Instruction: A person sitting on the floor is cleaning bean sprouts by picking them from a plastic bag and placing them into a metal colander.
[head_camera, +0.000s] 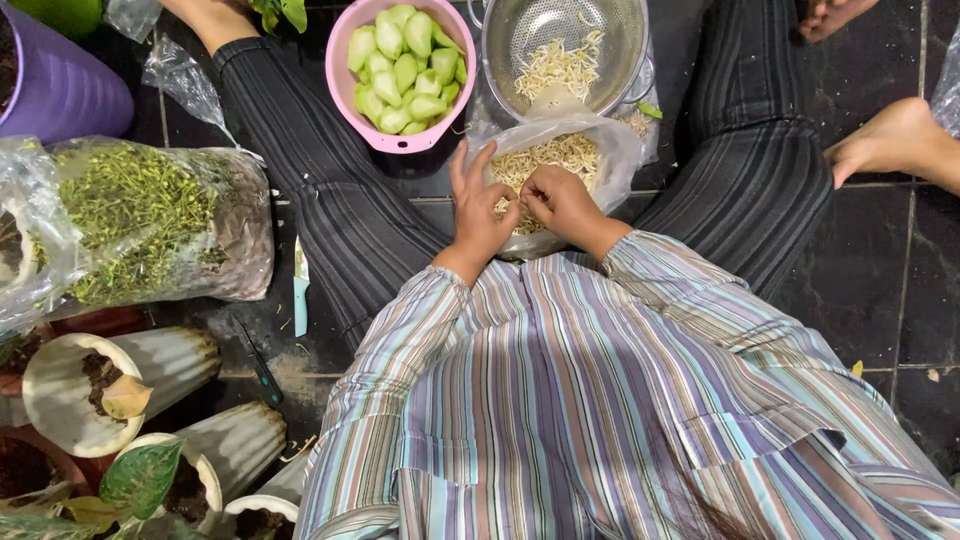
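A clear plastic bag of pale bean sprouts lies open on the dark floor between my legs. My left hand and my right hand meet over the bag's near side, fingertips pinched together on a single sprout. Beyond the bag stands a metal colander with a small heap of sprouts inside. A pink bowl of cut green vegetable pieces sits to the colander's left.
A large plastic bag of green and brown trimmings lies at the left. White plant pots stand at the lower left, a purple pot at the top left. A small knife and a dark pen-like tool lie on the floor. Another person's bare foot rests at the right.
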